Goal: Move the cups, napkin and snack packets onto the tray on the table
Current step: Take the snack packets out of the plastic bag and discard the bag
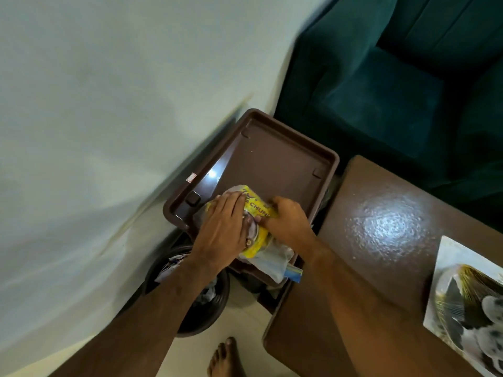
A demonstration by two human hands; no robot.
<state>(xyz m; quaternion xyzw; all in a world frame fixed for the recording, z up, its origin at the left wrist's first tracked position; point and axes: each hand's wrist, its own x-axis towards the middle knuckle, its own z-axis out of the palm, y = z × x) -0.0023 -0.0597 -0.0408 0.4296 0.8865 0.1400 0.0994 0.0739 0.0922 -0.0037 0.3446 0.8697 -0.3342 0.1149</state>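
A brown plastic tray sits tilted over a dark bin, beside the wooden table. In its near end lies a yellow snack packet on top of a clear, pale plastic packet. My left hand presses down on the left side of the yellow packet. My right hand grips its right edge with curled fingers. A round brownish thing shows under the packet between my hands; I cannot tell what it is. No cup or napkin is plainly visible.
A dark round bin with crumpled paper stands on the floor under the tray. The glossy wooden table holds a printed card at the right. A teal sofa is behind, a white wall at left, my bare foot below.
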